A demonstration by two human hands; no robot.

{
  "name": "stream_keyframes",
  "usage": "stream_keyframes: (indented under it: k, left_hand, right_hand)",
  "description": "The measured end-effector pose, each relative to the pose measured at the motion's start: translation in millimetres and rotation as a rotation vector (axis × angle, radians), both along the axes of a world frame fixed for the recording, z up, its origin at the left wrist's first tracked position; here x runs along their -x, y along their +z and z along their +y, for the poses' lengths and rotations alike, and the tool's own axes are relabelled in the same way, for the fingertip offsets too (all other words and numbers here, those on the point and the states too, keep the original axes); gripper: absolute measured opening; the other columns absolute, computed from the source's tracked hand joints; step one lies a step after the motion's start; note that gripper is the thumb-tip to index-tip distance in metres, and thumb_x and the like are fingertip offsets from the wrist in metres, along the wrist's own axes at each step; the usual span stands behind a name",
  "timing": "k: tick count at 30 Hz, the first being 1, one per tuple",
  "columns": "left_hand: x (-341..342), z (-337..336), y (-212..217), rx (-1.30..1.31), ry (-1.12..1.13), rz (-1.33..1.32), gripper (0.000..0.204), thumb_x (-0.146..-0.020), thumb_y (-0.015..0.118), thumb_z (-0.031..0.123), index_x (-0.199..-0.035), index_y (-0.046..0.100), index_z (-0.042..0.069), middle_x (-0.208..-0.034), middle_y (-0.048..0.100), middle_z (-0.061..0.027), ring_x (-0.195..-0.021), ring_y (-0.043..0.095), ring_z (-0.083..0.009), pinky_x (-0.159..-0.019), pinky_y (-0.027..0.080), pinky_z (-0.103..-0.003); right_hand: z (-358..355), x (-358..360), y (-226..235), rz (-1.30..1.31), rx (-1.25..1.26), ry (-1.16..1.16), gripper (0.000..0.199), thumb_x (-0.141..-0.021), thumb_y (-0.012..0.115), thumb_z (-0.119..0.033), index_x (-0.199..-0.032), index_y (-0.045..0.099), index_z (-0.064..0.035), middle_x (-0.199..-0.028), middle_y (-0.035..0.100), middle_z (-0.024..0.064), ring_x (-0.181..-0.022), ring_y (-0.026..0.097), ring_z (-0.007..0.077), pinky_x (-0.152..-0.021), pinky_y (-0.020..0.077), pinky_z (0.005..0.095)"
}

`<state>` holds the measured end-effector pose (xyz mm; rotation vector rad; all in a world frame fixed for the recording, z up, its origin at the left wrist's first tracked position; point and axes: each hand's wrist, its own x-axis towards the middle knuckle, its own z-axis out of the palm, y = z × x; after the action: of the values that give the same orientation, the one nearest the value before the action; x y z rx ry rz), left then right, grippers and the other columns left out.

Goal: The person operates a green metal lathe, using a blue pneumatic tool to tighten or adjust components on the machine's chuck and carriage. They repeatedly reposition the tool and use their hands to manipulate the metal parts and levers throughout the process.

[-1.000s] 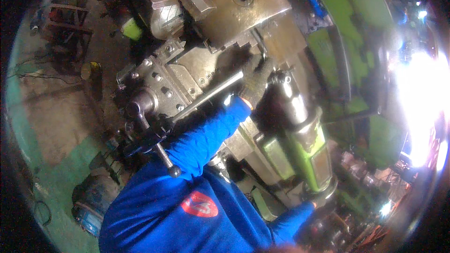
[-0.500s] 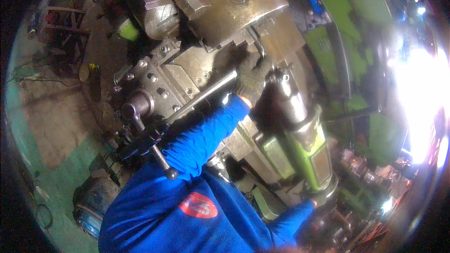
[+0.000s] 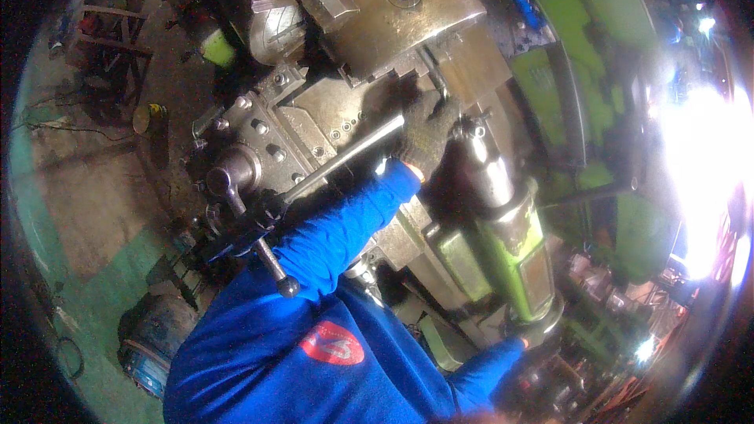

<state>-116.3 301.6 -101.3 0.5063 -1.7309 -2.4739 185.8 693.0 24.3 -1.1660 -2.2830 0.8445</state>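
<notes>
Dim workshop, stained concrete floor (image 3: 94, 180), green floor strip (image 3: 86, 283), window glare (image 3: 699, 165)

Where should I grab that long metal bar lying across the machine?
Probably near the bar's lower-left end, coming from the person's left. That stretch lies bare over the bolted block, while the upper end is taken by the gloved left hand.

Left hand (image 3: 428, 137) edged up along wrench (image 3: 345, 159) — toward chuck (image 3: 393, 8).
</notes>
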Motion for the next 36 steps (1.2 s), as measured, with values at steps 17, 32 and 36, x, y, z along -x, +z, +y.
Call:
stream_keyframes:
  k: [17, 32, 36]
  left_hand:
    - [1.8, 2.0, 8.5, -0.039, -0.001, -0.025, 0.036, -0.099, 0.064, 0.032, -0.102, 0.062, -0.004, -0.099, 0.063, -0.0184, -0.091, 0.056, -0.0262, -0.083, 0.046, -0.042]
    - [2.8, 2.0, 6.5, -0.023, 0.0, -0.006, 0.032, -0.097, 0.065, 0.027, -0.105, 0.059, -0.003, -0.097, 0.059, -0.0162, -0.091, 0.053, -0.0242, -0.084, 0.045, -0.04]
    - [2.4, 3.5, 3.9, 0.019, -0.005, -0.03, 0.033, -0.097, 0.065, 0.028, -0.107, 0.059, -0.002, -0.097, 0.059, -0.016, -0.09, 0.054, -0.0249, -0.084, 0.046, -0.041]
  right_hand:
    - [4.1, -4.0, 1.3, -0.043, 0.155, 0.152, 0.07, -0.09, 0.061, -0.034, -0.154, 0.036, -0.0216, -0.148, 0.047, 0.0122, -0.128, 0.053, 0.0317, -0.099, 0.0533, 0.0486]
    - [6.6, -1.5, 9.0, 0.058, 0.448, -0.044, 0.102, -0.07, 0.082, -0.027, -0.156, 0.027, -0.0182, -0.151, 0.045, 0.008, -0.133, 0.048, 0.0294, -0.105, 0.0489, 0.0418]
    - [54.5, -32.8, -10.0, -0.266, 0.014, 0.229, 0.127, -0.052, 0.091, -0.024, -0.157, 0.02, -0.0137, -0.153, 0.04, 0.0059, -0.136, 0.044, 0.0249, -0.115, 0.0405, 0.0368]
